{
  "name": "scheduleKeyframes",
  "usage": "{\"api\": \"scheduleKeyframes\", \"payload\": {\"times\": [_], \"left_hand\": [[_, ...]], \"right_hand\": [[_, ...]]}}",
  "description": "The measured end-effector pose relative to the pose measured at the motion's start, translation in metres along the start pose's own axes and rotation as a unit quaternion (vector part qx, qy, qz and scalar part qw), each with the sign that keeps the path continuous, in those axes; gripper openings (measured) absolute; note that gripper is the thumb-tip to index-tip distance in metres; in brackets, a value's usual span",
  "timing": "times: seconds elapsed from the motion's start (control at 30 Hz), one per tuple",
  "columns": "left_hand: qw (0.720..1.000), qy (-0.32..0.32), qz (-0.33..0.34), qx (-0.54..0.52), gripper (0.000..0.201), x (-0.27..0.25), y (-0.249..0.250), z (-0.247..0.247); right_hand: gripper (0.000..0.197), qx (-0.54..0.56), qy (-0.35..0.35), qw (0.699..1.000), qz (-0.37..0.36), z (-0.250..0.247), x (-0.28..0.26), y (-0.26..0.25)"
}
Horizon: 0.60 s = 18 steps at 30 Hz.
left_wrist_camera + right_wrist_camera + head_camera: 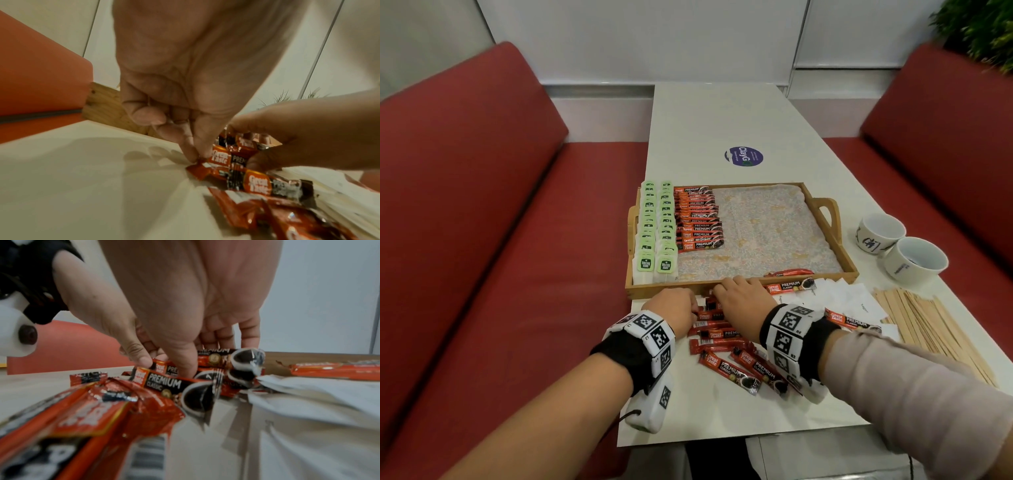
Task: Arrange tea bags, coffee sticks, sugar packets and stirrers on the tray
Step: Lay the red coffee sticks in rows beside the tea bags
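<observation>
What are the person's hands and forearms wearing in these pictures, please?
Both hands are bare. The left hand has a bare forearm and a black wrist strap carrying white blocks printed with black square codes, with a thin black cord below. The right hand wears the same coded band over black fabric, then a pale grey-pink sleeve.

Red coffee sticks (726,346) lie scattered before the wooden tray (825,212).

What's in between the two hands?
Red coffee sticks on the table, seen in the head view. The left hand pinches one end; the right hand holds some too.
</observation>
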State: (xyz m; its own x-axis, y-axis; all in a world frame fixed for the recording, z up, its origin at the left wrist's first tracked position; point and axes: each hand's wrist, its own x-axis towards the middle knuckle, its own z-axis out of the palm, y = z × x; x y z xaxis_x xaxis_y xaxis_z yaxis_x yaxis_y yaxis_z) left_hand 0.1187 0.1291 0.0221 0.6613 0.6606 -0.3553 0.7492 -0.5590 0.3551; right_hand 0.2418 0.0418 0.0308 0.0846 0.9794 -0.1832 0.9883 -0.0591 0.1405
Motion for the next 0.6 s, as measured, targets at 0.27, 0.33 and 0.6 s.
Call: {"api": "scheduleKeyframes", "payload": {"times": [0.27, 0.33, 0.6], "left_hand": [[1.0, 0.01, -0.001, -0.027, 0.017, -0.001, -0.001, -0.008], [1.0, 0.007, 0.004, -0.03, 0.017, 0.0, -0.002, -0.01], [0.998, 0.006, -0.01, -0.061, 0.016, -0.001, -0.003, -0.01]], "right_hand": [[0.031, 0.003, -0.004, 1.0, -0.007, -0.001, 0.002, -0.003], [0.031, 0.013, -0.002, 1.0, -0.005, 0.001, 0.003, -0.003], [0.03, 0.027, 0.003, 1.0, -0.013, 0.008, 0.004, -0.002]]}}
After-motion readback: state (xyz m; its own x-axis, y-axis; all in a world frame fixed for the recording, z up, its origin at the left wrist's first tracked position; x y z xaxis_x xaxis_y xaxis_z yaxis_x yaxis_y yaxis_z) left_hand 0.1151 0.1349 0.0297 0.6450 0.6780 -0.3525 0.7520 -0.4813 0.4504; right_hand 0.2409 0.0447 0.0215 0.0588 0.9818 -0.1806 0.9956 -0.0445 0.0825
